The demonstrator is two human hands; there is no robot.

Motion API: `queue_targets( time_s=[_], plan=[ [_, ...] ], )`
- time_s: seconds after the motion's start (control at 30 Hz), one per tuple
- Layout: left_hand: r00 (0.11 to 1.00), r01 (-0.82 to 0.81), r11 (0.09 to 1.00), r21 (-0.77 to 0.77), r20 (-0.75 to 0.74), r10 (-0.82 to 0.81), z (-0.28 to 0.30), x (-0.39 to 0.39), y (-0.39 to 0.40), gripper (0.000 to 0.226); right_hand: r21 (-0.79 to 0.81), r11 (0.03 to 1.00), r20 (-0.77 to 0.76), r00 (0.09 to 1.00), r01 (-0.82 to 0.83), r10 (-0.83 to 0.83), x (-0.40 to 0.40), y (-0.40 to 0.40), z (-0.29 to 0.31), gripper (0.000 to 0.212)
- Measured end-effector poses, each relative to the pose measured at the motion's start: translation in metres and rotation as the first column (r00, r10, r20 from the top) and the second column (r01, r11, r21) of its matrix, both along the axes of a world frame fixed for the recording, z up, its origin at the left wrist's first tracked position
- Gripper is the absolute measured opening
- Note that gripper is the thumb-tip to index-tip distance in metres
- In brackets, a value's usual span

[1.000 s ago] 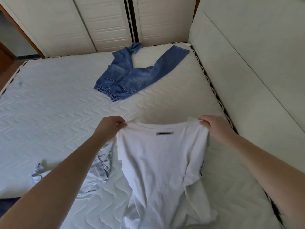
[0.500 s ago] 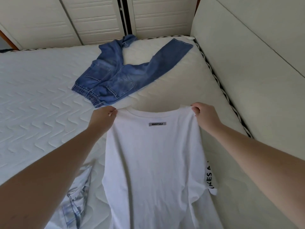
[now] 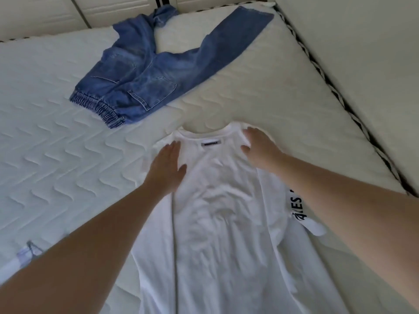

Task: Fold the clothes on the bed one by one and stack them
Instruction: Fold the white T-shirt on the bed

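A white T-shirt (image 3: 217, 211) lies flat on the mattress (image 3: 56, 159), collar pointing away from me, a small dark label under the collar. Its right sleeve with black lettering sticks out under my right forearm. My left hand (image 3: 166, 169) rests palm down with straight fingers on the shirt's left shoulder. On the right shoulder, my right hand (image 3: 258, 147) presses flat with spread fingers. Blue jeans (image 3: 145, 73) lie unfolded farther back on the bed.
A pale blue and white garment (image 3: 26, 254) peeks out at the lower left, mostly hidden by my left arm. A padded headboard (image 3: 362, 53) rises along the right side. White wardrobe doors (image 3: 45, 12) stand behind the bed's far edge.
Both hands held the shirt up by its shoulders; now the shirt lies on the mattress and both hands have let go and press flat on it. The view has tilted down.
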State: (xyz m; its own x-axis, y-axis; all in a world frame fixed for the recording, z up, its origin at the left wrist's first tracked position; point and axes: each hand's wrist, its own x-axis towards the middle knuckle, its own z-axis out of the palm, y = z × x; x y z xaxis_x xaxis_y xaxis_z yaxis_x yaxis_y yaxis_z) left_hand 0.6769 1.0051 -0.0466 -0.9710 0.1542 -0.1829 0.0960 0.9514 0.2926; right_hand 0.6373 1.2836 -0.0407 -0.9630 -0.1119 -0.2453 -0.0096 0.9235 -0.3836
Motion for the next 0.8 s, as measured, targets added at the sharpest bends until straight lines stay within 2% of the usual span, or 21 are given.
queue_targets(
  time_s=[0.1,0.23,0.4,0.5,0.6,0.8],
  plan=[
    [0.989,0.147,0.979,-0.138,0.000,-0.149,-0.046,0.058,0.029,0.069,0.131,0.978,-0.014,0.987,-0.160,0.163,0.059,-0.018,-0.045,0.057],
    [0.986,0.167,0.972,-0.168,0.035,-0.163,-0.087,0.140,0.058,0.062,0.222,0.934,0.024,0.959,-0.281,0.283,0.138,-0.023,-0.084,0.056],
    [0.997,0.067,0.993,-0.098,-0.023,-0.070,-0.103,0.239,0.074,0.056,0.179,0.963,-0.070,0.973,-0.203,0.219,0.230,-0.017,-0.092,0.050],
    [0.999,0.036,0.996,-0.081,0.027,-0.034,-0.101,0.290,0.085,0.058,0.166,0.965,-0.069,0.974,-0.203,0.216,0.287,-0.011,-0.093,0.050],
    [0.995,0.089,0.992,-0.091,0.060,-0.083,-0.093,0.335,0.089,0.060,0.161,0.966,-0.063,0.974,-0.204,0.216,0.337,-0.004,-0.090,0.051],
    [0.982,0.160,0.985,-0.062,0.110,-0.153,-0.081,0.408,0.081,0.058,0.150,0.965,0.049,0.976,-0.215,0.210,0.425,0.009,-0.080,0.054]
  ],
)
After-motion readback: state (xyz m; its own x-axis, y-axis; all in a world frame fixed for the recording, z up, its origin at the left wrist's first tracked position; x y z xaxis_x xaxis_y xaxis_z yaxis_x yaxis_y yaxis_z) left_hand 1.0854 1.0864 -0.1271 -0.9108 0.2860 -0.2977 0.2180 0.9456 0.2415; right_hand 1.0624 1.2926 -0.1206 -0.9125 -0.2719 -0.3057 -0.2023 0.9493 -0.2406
